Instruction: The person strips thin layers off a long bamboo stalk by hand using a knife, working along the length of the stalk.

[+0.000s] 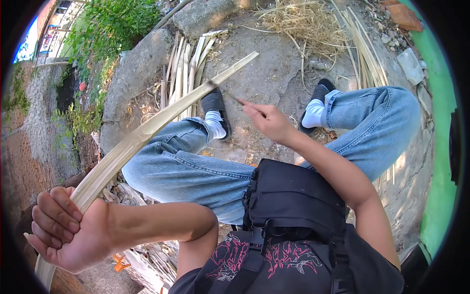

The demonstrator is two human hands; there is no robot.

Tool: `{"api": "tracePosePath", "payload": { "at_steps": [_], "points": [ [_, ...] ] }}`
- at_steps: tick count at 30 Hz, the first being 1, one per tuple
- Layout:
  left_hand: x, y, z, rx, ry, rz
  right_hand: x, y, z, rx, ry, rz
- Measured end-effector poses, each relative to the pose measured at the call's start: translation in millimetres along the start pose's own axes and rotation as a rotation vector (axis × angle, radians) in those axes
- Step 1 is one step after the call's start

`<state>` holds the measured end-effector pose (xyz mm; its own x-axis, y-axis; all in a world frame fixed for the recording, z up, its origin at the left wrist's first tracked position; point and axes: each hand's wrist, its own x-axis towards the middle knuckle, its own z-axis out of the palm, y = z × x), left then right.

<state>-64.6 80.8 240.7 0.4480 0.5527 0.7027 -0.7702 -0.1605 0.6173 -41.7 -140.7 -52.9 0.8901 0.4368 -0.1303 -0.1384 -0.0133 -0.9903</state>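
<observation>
One long bamboo strip (147,130), clenched in the left hand (63,230), slants across the knees toward a blurred blade pinched in the right hand (269,122); finished strips (183,73) lie on the ground (274,73), so splitting appears midway.

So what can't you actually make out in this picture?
Head view only:
- The tool in the right hand: thin and motion-blurred, so its kind is unclear.
- The lower end of the long pale strip: it runs behind the left hand toward the dark fisheye rim.
- The far bundle of strips: partly hidden behind the held one.
</observation>
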Motion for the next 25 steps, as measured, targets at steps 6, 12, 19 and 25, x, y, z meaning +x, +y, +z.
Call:
{"api": "tracePosePath", "payload": {
  "at_steps": [6,12,19,25],
  "points": [
    [-0.5,-1.8,-4.3,0.007,0.014,-0.042,-2.9,-34.9,22.9,0.093,-0.021,0.051],
    [1.5,-18.0,-5.9,0.076,0.108,0.034,25.4,39.3,-16.8,-0.070,0.143,0.203],
    [-2.5,-9.2,-6.1,-0.120,0.093,-0.016,23.4,36.4,-19.8,-0.056,0.144,0.182],
    [-7.2,-8.4,-19.4,-0.134,0.130,-0.048,23.0,30.8,-17.5,-0.289,0.146,0.211]
  ]
}}
